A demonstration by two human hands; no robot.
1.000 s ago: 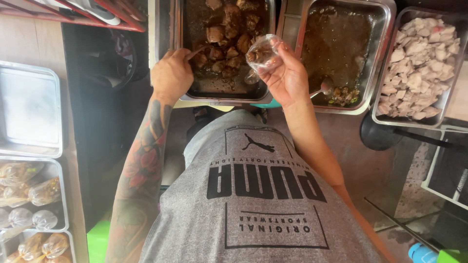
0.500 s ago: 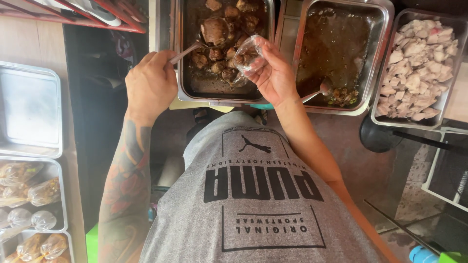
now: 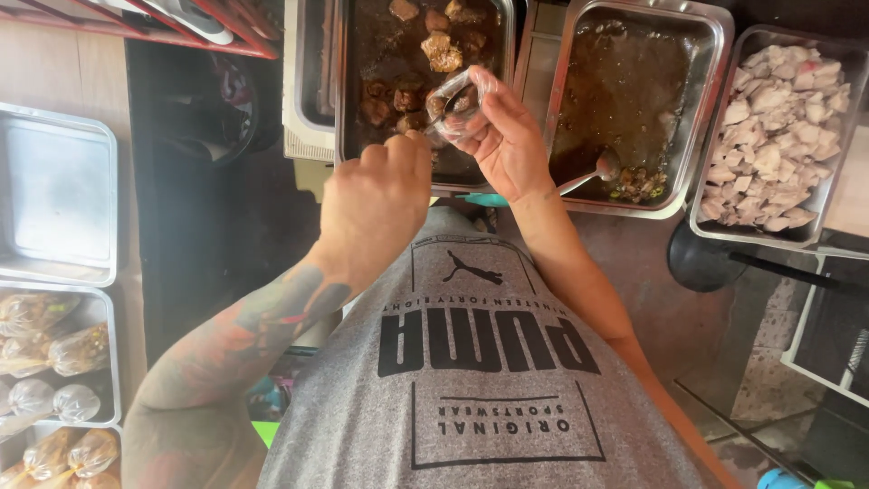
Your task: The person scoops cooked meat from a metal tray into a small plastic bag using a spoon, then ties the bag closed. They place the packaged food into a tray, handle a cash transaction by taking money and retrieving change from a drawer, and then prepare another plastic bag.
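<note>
Left hand [image 3: 376, 204] is clenched around what's probably a spoon or ladle handle, though the utensil itself is hidden behind the knuckles, so can't say for sure. Right hand [image 3: 507, 136] is pinching a small clear plastic bag [image 3: 457, 101] open, held right over the near edge of the steel tray of dark braised meat chunks [image 3: 421, 54], and there's already some food showing inside it. To the right sits a tray of dark sauce [image 3: 625, 91] with a spoon [image 3: 593, 172] resting in it, and further right a tray of pale cubed meat [image 3: 774, 127]. Tied-off filled bags [image 3: 54, 349] sit in trays at near left. Best bet for this step, I'd say: keep the bag mouth wide and low over the tray so drips fall back in, and tip the scoop slowly.
</note>
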